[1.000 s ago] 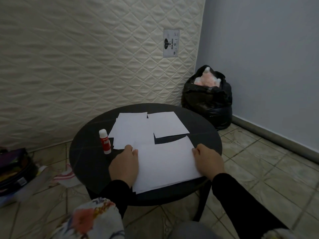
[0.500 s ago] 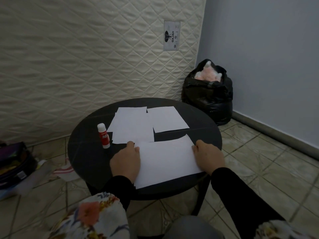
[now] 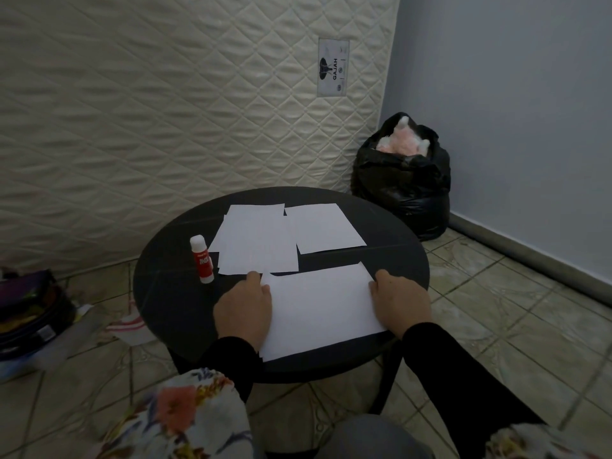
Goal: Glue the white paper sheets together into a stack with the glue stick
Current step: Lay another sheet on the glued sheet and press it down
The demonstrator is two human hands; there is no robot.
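My left hand (image 3: 243,308) and right hand (image 3: 399,301) press flat on the near white paper sheet (image 3: 319,308), steadying it on the round black table (image 3: 165,293); the red glue stick (image 3: 202,259) stands untouched at ten o'clock.

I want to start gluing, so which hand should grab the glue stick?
Probably the left hand: the glue stick stands just beyond it, left of the near sheet, while the right hand rests on the sheet's far edge and can hold it.
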